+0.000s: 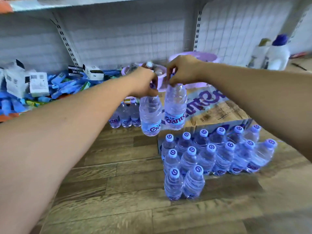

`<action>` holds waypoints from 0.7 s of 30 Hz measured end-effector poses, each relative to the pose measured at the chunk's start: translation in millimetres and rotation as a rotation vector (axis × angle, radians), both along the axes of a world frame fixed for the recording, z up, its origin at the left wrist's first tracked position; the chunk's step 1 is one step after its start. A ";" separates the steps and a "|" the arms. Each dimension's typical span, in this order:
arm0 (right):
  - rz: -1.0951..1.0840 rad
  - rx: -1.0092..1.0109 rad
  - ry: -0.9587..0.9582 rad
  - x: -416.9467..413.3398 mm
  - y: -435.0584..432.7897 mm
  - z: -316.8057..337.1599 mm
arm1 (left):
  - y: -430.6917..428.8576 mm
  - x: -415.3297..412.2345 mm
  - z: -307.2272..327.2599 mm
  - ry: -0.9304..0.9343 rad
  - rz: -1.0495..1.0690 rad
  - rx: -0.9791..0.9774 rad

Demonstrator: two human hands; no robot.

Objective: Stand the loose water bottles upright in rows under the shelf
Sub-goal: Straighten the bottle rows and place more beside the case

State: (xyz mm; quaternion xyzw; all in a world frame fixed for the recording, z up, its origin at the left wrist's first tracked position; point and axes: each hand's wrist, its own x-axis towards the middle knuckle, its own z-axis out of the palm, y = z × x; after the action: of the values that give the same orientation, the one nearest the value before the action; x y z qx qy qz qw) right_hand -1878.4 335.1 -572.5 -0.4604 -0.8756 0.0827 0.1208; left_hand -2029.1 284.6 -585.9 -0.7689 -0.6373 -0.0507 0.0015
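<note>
Water bottles (pixel 150 115) labelled "Gant…" in purple hang over the wooden floor (pixel 118 166). The left hand (pixel 145 81) grips one by the neck, the right hand (pixel 182 70) pinches the other's top, near upright rows (pixel 211 154) beside a carton (pixel 219 114).

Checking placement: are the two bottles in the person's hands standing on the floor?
No, the left hand holds the left bottle and the right hand the right bottle by the neck, both hanging above the floor.
</note>
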 end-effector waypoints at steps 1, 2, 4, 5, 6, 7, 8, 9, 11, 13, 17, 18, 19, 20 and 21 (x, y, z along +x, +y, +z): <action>-0.013 -0.011 -0.008 11.2 -0.6 1.7 | 2.6 11.9 2.1 -0.020 -0.024 0.026; -0.023 -0.019 -0.023 22.7 -1.3 3.1 | 5.0 23.7 3.1 -0.041 -0.048 0.050; -0.050 -0.036 -0.049 46.4 -4.8 6.4 | 8.2 47.0 2.8 -0.069 -0.086 0.071; -0.065 -0.048 -0.062 58.4 -6.8 8.2 | 9.2 58.2 1.5 -0.083 -0.104 0.067; -0.083 -0.062 -0.076 70.2 -8.2 9.1 | 9.5 69.2 0.4 -0.095 -0.130 0.055; -0.100 -0.076 -0.087 81.7 -9.7 9.0 | 10.3 79.3 -1.4 -0.107 -0.154 0.037; -0.114 -0.088 -0.102 92.0 -10.5 7.5 | 10.0 88.4 -3.1 -0.124 -0.174 0.014; -0.121 -0.101 -0.119 101.2 -11.3 5.0 | 9.7 97.1 -5.3 -0.146 -0.188 -0.005; -0.124 -0.140 -0.146 115.9 -12.2 -3.8 | 7.8 112.8 -10.2 -0.189 -0.206 -0.028; -0.124 -0.174 -0.160 128.6 -13.3 -14.6 | 4.4 127.6 -15.8 -0.213 -0.206 -0.048; -0.121 -0.245 -0.164 151.2 -19.0 -34.6 | -0.3 154.6 -35.3 -0.252 -0.216 -0.143; -0.116 -0.268 -0.164 155.1 -20.9 -39.5 | -0.6 160.1 -40.7 -0.265 -0.217 -0.169; -0.109 -0.285 -0.165 158.5 -22.8 -44.5 | -0.3 164.9 -46.2 -0.272 -0.222 -0.186; -0.104 -0.299 -0.170 161.9 -24.6 -49.5 | -0.6 169.2 -50.1 -0.272 -0.231 -0.197; -0.097 -0.314 -0.182 164.8 -26.0 -53.9 | -1.2 173.2 -52.3 -0.279 -0.243 -0.205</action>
State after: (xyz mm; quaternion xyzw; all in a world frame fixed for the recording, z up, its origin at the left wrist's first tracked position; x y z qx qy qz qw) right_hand -1713.7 309.1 -626.4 -0.5209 -0.8360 0.1704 -0.0282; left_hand -1855.9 283.5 -638.2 -0.8217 -0.5359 -0.0916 -0.1712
